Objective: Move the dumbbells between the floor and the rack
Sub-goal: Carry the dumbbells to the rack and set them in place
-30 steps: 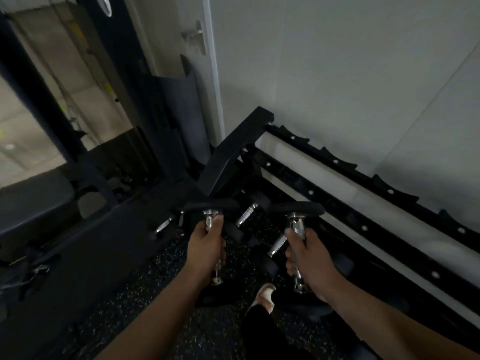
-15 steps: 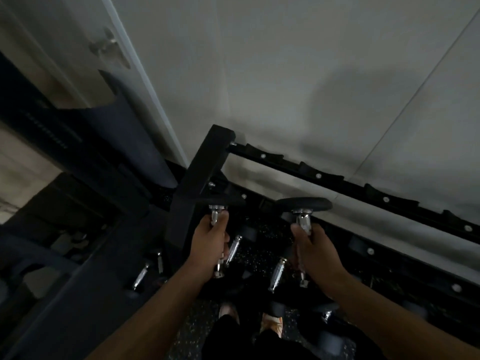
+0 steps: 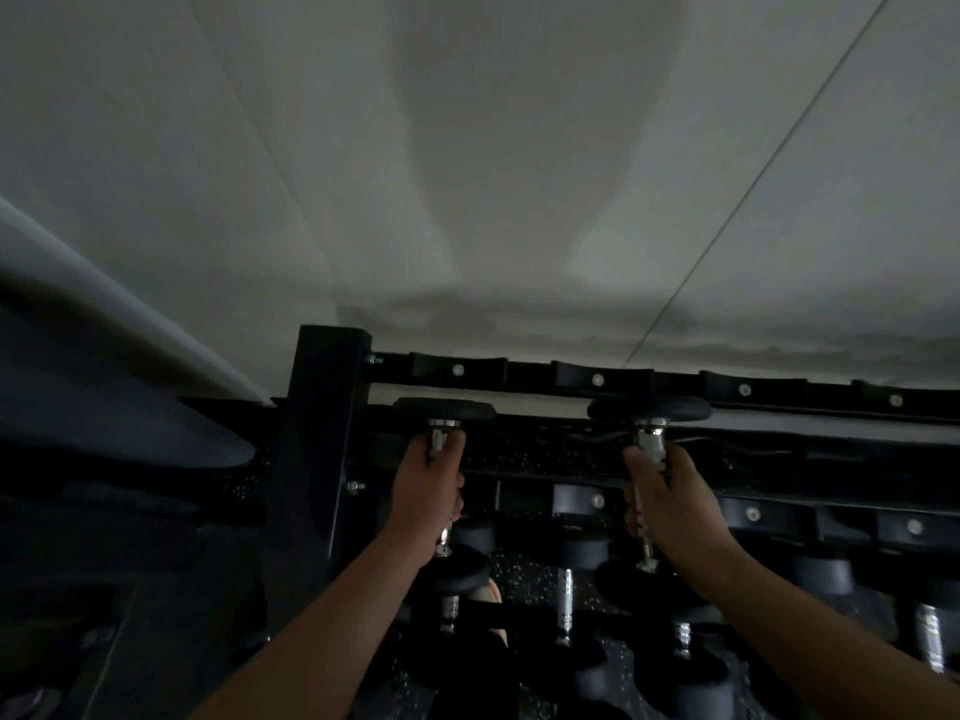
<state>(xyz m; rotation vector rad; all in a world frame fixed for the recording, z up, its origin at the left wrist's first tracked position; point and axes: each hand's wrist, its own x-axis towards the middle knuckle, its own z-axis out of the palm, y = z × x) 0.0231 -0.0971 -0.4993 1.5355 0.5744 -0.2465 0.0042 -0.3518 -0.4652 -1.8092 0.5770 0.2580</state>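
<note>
My left hand [image 3: 428,498] grips the chrome handle of a black-headed dumbbell [image 3: 444,410], whose far head is close to the rack's top rear rail. My right hand [image 3: 670,501] grips the handle of a second dumbbell [image 3: 649,409], level with the first and about a rack saddle further right. The black rack [image 3: 324,433] has an upright post just left of my left hand and saddled rails [image 3: 597,379] running right. Both near heads are hidden below my hands.
Several more dumbbells [image 3: 566,600] stand on the speckled floor below the rack, between and right of my arms. A lower saddled rail [image 3: 753,514] runs behind my right hand. A pale wall [image 3: 493,174] is directly behind the rack. A dark padded shape [image 3: 104,397] lies left.
Both hands have carried the dumbbells up and forward to the rack's top tier. My view has turned right and closer to the wall; the door and the floor at left are out of view.
</note>
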